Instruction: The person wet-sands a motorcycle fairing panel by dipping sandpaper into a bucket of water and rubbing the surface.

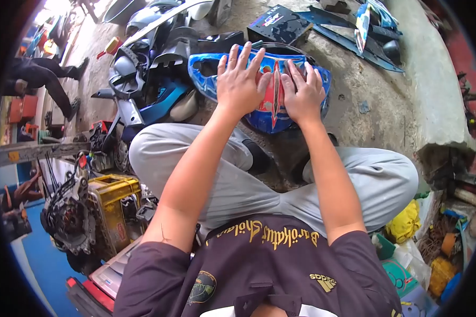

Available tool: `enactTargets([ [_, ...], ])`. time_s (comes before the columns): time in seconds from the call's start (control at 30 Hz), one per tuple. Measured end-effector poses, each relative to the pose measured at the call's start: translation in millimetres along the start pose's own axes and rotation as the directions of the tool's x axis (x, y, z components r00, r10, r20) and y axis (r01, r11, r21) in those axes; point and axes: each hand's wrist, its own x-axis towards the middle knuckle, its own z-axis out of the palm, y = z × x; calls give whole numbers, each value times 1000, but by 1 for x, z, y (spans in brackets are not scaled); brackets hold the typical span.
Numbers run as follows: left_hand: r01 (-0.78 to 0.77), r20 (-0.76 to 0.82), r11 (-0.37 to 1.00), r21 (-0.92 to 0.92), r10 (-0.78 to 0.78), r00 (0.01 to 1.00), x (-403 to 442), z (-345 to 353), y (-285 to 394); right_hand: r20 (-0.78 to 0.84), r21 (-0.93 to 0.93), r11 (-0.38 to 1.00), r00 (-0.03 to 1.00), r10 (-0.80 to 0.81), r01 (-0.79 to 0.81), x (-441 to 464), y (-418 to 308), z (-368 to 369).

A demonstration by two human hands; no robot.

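Observation:
A glossy blue plastic panel (267, 120) with a red, pointed middle part lies in front of my crossed legs. It looks like a motorcycle fairing piece, and a dark seam runs down its red middle. My left hand (240, 84) lies on its left side with fingers stretched out and apart. On the right side of the panel, my right hand (304, 95) rests with its fingers bent slightly over the surface. Neither hand is wrapped around anything. Both palms hide part of the panel, and its far rim shows beyond the fingertips.
Dark motorcycle body parts (127, 74) are piled to the left. A black box (280, 24) and blue-black panels (349, 39) lie beyond. A low concrete ledge (433, 79) runs along the right. An engine (71, 206) and yellow crate (111, 195) stand lower left. A person's legs (53, 76) show far left.

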Motion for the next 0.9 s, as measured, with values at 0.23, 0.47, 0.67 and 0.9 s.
enactTargets([
  [0.23, 26, 40, 999, 21, -27, 999, 5, -3, 2, -25, 110, 988, 994, -107, 109, -6, 32, -9],
  [0.47, 44, 66, 999, 10, -45, 997, 5, -12, 7, -86, 177, 969, 983, -160, 173, 15, 48, -13],
  [0.67, 86, 118, 996, 4, -86, 989, 0, -18, 16, -75, 296, 939, 984, -162, 177, 20, 37, -28],
  [0.9, 180, 114, 983, -46, -174, 978, 13, -16, 21, -150, 266, 938, 971, -186, 221, 25, 23, -25],
])
